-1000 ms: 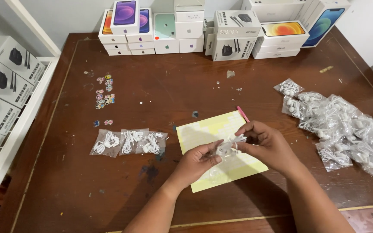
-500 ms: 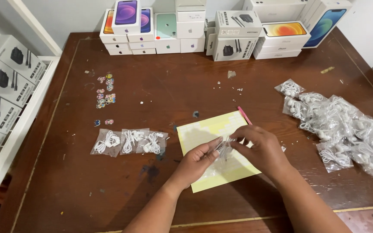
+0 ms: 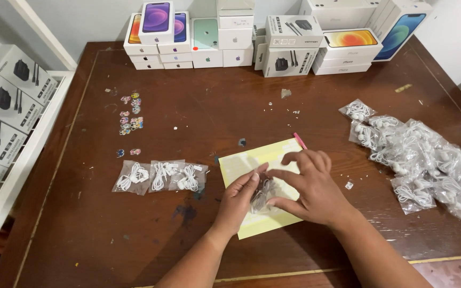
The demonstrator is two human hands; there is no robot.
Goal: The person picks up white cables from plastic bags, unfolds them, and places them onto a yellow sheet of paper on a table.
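Observation:
Both my hands press a small clear bag of white earphones (image 3: 263, 195) onto a yellow sheet (image 3: 244, 162) lying on the brown wooden table (image 3: 198, 122). My left hand (image 3: 239, 198) holds the bag's left side with thumb and fingers. My right hand (image 3: 309, 188) covers its right side, fingers spread over the sheet. A pink pen (image 3: 300, 140) lies at the sheet's far right corner.
Three bagged earphones (image 3: 159, 176) lie in a row to the left. A heap of several more bags (image 3: 420, 157) fills the right side. Small stickers (image 3: 130, 117) dot the far left. Phone and charger boxes (image 3: 252, 37) line the back edge; more boxes (image 3: 6, 106) sit on a white shelf at left.
The hands have lowered the bag from just above the sheet down onto it, and the right hand's fingers have flattened over it.

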